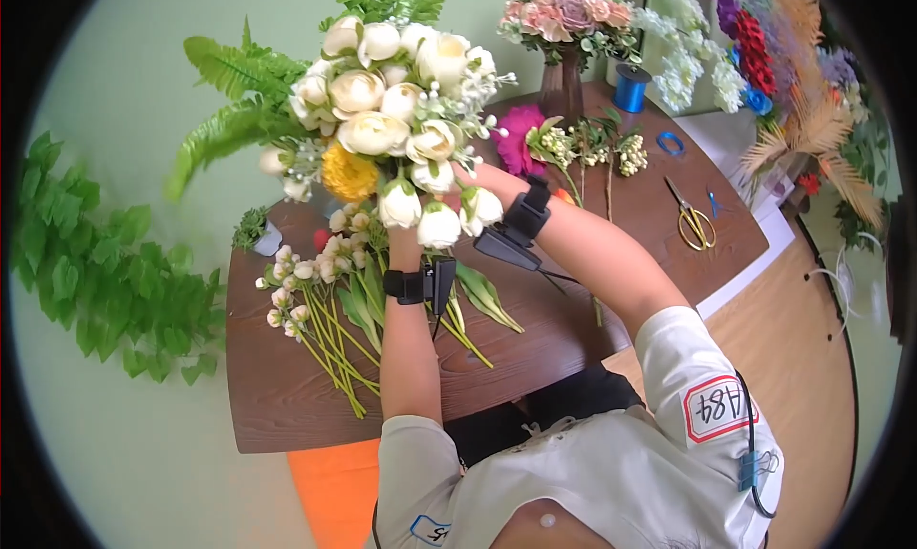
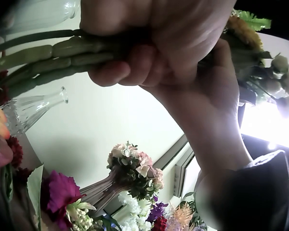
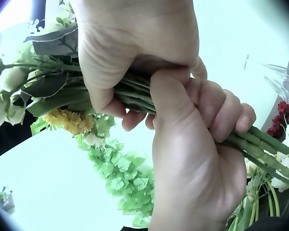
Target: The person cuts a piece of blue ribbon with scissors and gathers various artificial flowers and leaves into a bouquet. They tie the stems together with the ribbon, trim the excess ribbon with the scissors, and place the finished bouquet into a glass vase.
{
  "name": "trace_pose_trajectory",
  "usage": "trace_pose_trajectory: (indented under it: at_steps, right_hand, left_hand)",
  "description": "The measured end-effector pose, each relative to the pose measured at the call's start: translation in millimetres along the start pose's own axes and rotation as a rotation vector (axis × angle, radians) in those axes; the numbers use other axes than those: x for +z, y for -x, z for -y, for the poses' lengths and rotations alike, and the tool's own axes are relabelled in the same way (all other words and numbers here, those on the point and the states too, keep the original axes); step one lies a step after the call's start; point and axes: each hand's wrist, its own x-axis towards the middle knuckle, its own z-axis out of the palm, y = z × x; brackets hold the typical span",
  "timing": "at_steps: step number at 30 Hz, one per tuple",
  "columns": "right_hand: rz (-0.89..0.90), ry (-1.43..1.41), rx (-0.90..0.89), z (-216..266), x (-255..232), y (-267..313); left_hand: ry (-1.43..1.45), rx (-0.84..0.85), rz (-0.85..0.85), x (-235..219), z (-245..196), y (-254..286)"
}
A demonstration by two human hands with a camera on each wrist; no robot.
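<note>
A bouquet of white roses, with a yellow flower and fern fronds, is held up over the table and hides most of both hands in the head view. My left hand grips the bundle of green stems, its fingers curled round them. Closer to the blooms, my right hand wraps the same stems from the other side, right against the left hand. In the left wrist view the stems stick out past the left hand.
Loose white flowers lie on the brown table. To the right are scissors, a blue ribbon spool and a magenta flower. Behind stands a vase of pink roses. A clear glass vase shows in the left wrist view.
</note>
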Motion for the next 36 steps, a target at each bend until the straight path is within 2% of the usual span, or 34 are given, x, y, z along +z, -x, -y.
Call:
trace_pose_trajectory:
  at_steps: [5,6,7,8,9,10,11,12,13,14,16,17,18,19,20,21,22,24,25,26,27,28,29,30,31,33,35,36]
  right_hand:
    - [0.058,0.052,-0.044,0,-1,1]
    - [0.084,0.002,0.001,51,0,4]
    - [0.108,-0.049,0.046,105,2,8]
    - [0.098,0.140,-0.029,84,-7,5]
    - [0.088,0.330,-0.103,87,-10,4]
    - [0.162,0.463,0.112,95,-26,20]
    - [0.111,0.520,0.165,95,-37,34]
    - [0.207,0.543,0.177,84,-60,45]
    - [0.225,0.574,0.346,85,-80,60]
    - [0.337,0.661,0.468,95,-102,71]
    - [0.303,0.626,0.625,88,-156,104]
    - [0.113,0.546,0.721,79,-182,126]
    - [-0.013,0.779,0.793,83,-199,140]
    - [-0.130,0.878,0.829,66,-230,161]
    - [-0.290,0.945,0.936,66,-242,177]
    - [-0.267,1.089,1.127,51,-265,192]
    - [-0.241,1.233,1.317,31,-286,207]
    - [-0.559,1.078,1.431,15,-297,245]
    - [-0.565,1.081,1.435,6,-297,265]
    - [-0.634,1.059,1.267,-3,-296,285]
    - [-0.698,1.034,1.096,-13,-296,296]
    - [-0.705,1.041,1.095,-26,-296,300]
    - [-0.695,1.009,1.008,-41,-298,302]
    - [-0.680,0.975,0.920,-44,-299,301]
    - [-0.683,0.978,0.919,-47,-301,298]
    - [-0.455,1.114,0.865,-48,-297,280]
    - [-0.413,1.158,0.819,-55,-294,273]
    - [-0.473,1.168,0.876,-67,-297,271]
  left_hand:
    - [0.007,-0.034,-0.023,-4,-5,1]
    - [0.005,-0.042,-0.034,-6,-8,1]
    - [-0.150,0.021,-0.087,-7,-35,-3]
    - [-0.167,-0.047,-0.137,-7,-28,-3]
    - [-0.183,-0.115,-0.185,-7,-15,-2]
    - [-0.184,-0.201,-0.161,-8,-2,1]
    - [0.038,-0.111,-0.235,-3,-10,3]
    - [0.040,-0.117,-0.235,-4,-14,5]
    - [-0.052,-0.093,-0.205,-7,-18,5]
    - [-0.144,-0.070,-0.173,-10,-20,7]
    - [-0.327,-0.021,-0.104,-15,-25,8]
    - [-0.418,0.006,-0.069,-16,-28,8]
    - [-0.503,0.070,-0.081,-16,-32,8]
    - [-0.500,0.067,-0.076,-16,-36,8]
    - [-0.327,-0.038,-0.105,-15,-40,8]
    - [-0.153,-0.144,-0.131,-13,-42,8]
    - [-0.248,-0.101,-0.129,-15,-18,10]
    - [-0.197,-0.114,-0.156,-16,-16,7]
    - [-0.149,-0.128,-0.185,-14,-18,5]
    - [0.087,-0.165,-0.252,-11,-29,0]
    - [0.025,-0.095,-0.248,-10,-27,-4]
    - [-0.138,0.019,-0.255,-14,-14,-4]
    - [-0.302,0.134,-0.263,-15,-4,-3]
    - [0.494,-0.311,-0.251,-19,-42,-9]
    - [0.509,-0.327,-0.263,-17,-53,-10]
    - [0.038,-0.150,-0.264,-16,-36,-6]
    - [0.051,-0.174,-0.278,-17,-30,-1]
    - [0.066,-0.192,-0.294,-17,-30,-2]
